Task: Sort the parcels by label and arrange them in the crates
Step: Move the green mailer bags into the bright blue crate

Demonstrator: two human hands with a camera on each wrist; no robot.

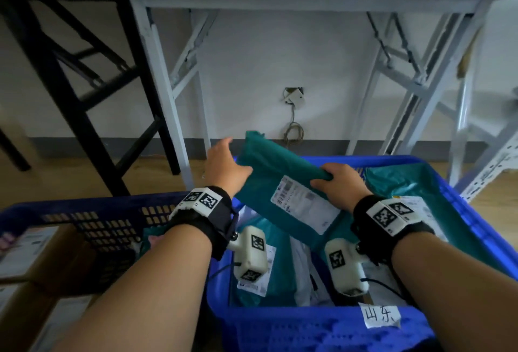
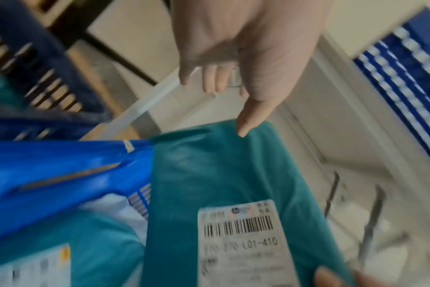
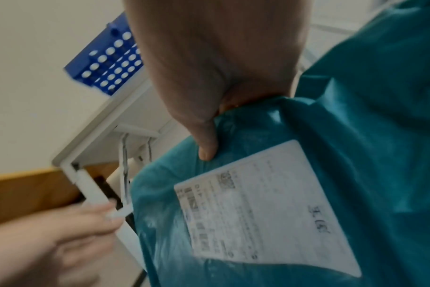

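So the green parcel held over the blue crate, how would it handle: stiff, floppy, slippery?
Probably floppy: the green parcel bunches where the right hand grips it. Its glossy, wrinkled film suggests a slippery surface, so a pinch could slide. It seems light, since the open left hand only steadies one edge.

The fingers of my right hand are hidden under the teal parcel; only my thumb shows on top. The print on its shipping label, just below my thumb, is too blurred to read. My left hand sits beside the parcel's far edge, and I cannot tell whether it touches. Beneath my wrists, other parcels in the blue crate are half covered, their labels unreadable. My forearms run off the bottom edge.
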